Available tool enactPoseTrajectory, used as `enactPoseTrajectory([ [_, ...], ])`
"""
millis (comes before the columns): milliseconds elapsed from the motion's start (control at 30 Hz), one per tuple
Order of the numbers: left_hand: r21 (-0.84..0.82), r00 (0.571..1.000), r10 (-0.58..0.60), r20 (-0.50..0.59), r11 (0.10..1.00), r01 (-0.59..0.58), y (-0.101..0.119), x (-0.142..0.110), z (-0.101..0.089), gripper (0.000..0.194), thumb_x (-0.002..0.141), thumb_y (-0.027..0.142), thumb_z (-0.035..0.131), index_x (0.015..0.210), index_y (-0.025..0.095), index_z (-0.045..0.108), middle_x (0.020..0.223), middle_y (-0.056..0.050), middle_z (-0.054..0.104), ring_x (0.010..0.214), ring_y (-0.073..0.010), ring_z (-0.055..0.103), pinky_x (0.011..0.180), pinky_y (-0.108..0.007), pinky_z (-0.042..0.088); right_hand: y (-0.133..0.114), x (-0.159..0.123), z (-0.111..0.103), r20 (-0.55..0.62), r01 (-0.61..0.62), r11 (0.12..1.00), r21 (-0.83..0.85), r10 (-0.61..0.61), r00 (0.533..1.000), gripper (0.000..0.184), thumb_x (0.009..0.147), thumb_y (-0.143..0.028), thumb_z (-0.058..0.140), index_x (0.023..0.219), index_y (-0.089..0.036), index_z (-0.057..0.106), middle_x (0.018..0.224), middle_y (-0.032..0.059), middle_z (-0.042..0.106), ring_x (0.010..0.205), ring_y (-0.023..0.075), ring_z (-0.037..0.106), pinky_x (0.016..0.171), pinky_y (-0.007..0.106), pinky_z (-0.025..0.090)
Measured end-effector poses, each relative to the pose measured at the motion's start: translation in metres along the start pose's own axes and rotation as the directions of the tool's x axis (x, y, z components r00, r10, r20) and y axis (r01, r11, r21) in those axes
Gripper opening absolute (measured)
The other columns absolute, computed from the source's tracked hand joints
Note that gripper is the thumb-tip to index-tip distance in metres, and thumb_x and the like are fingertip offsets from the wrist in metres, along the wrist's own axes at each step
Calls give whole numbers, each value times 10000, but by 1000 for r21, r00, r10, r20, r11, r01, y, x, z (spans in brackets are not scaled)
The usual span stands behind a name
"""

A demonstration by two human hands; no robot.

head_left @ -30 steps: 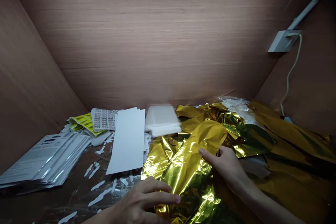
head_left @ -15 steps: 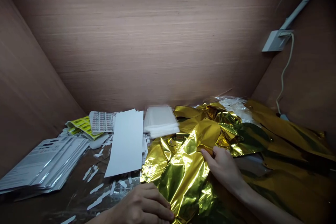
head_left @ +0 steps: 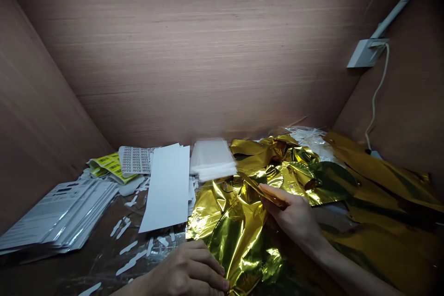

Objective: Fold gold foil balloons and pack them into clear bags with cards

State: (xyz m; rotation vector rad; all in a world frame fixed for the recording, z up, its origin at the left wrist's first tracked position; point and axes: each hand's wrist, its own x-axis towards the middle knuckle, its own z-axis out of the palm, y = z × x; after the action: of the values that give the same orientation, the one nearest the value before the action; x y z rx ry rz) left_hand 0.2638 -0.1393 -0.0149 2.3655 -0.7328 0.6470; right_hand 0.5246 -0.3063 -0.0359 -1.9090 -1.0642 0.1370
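A flat, uninflated gold foil balloon (head_left: 248, 222) lies crinkled and shiny in front of me, over other gold foil. My right hand (head_left: 294, 215) pinches its far part between thumb and fingers, and that part is folded up into a narrow raised flap. Down at the bottom edge of the view, my left hand (head_left: 189, 270) has its fingers curled onto the balloon's near end. The lower fingertips of the left hand are partly cut off by the frame.
More gold foil balloons (head_left: 385, 185) spread to the right. Clear plastic sleeves (head_left: 212, 159), a white card (head_left: 168, 189), label sheets (head_left: 135, 159) and packed printed cards (head_left: 62, 212) stand leftward. White plastic strips (head_left: 130, 263) are scattered. A cable (head_left: 375, 97) hangs from a socket box (head_left: 367, 53).
The far part of the balloon, flat before, is now folded up and toward me in my right hand, whose grip has turned. My left hand has stayed in place.
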Motion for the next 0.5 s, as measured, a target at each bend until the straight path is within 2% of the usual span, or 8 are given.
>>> enactPoseTrajectory([
  [33,-6,1000,6,-1,1000,-6,0,1,-1,111,992,241,622,1048,148,600,1081,-2,739,1011,-142,701,813,-288,512,0,-1,0,-10,51,999,-7,-51,999,377,935,-433,653,1276,-290,728,1206,-43,698,1063,153,707,909,229,564],
  [100,-6,1000,6,4,1000,-6,2,2,-3,114,1013,256,590,1054,150,596,1074,-5,740,1002,-146,702,794,-294,504,0,-2,-1,5,245,965,-90,-245,969,311,964,-370,649,1242,-265,739,1169,-54,712,1027,127,713,884,210,570],
  [200,1,1000,-4,6,1000,4,3,2,-4,123,1026,268,567,1068,156,594,1083,-12,739,1005,-150,699,798,-298,500,-3,-5,-4,81,546,820,-173,-540,838,327,991,-205,610,1308,-209,691,1247,-42,687,1096,102,675,967,215,539],
  [267,-14,1000,-8,8,1000,8,3,2,-3,123,1029,264,563,1075,155,594,1074,-15,739,1001,-152,698,809,-299,499,-3,-5,-5,134,617,762,-198,-602,787,404,977,-86,571,1363,-177,648,1330,-28,647,1165,103,632,1020,228,515],
  [400,-18,1000,22,1,1000,-22,-2,-2,2,119,1012,247,592,1063,140,598,1080,-17,738,999,-152,697,822,-296,493,-4,-4,-3,162,649,713,-267,-630,759,472,940,16,510,1374,-124,632,1370,-8,623,1182,149,607,1026,309,520],
  [500,-12,999,33,-30,999,-33,-4,-4,4,102,990,221,624,1039,135,600,1065,-14,739,968,-142,695,808,-287,482,-8,-3,-2,169,677,684,-272,-658,733,460,978,18,419,1359,-108,644,1386,-12,611,1089,161,593,956,314,550],
])
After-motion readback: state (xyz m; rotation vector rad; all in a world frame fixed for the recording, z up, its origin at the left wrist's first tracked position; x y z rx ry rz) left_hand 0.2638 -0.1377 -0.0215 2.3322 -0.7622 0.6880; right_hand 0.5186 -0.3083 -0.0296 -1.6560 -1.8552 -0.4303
